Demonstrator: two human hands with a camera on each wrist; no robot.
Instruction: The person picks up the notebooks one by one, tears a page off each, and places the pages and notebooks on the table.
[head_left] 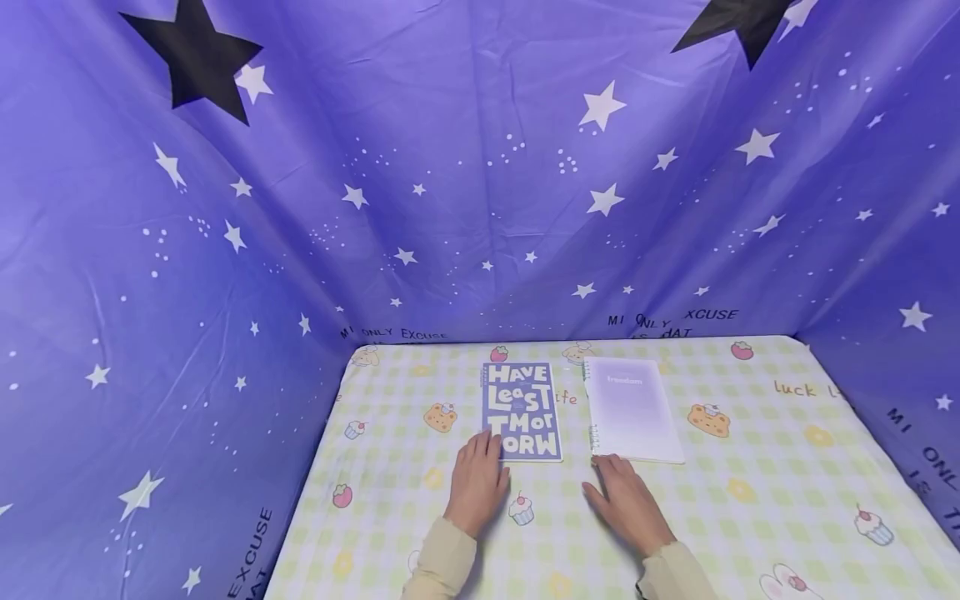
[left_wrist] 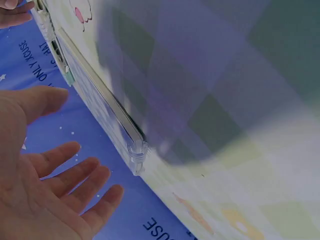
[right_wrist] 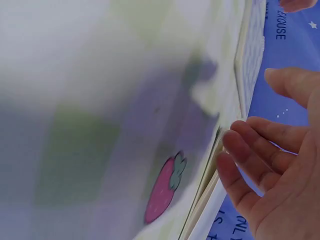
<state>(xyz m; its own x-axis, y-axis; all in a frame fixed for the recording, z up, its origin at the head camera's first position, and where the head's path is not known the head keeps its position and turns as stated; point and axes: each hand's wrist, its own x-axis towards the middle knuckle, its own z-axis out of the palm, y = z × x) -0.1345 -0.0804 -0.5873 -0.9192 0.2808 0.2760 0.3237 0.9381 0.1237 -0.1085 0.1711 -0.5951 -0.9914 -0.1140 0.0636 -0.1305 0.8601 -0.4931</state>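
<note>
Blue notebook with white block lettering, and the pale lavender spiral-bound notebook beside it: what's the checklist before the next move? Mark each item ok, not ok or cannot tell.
1. Blue notebook closed and flat: ok.
2. Lavender notebook closed and flat: ok.
3. Notebooks apart: ok, a strip of green-and-white checkered cloth shows between them.
4. Hands in place: ok, left hand at the blue notebook's near left corner, right hand at the lavender notebook's near left corner.
5. Secure grip on either notebook: not ok, neither hand's fingers curl round one.
6. Left fingertips touching the blue cover: cannot tell.
</note>
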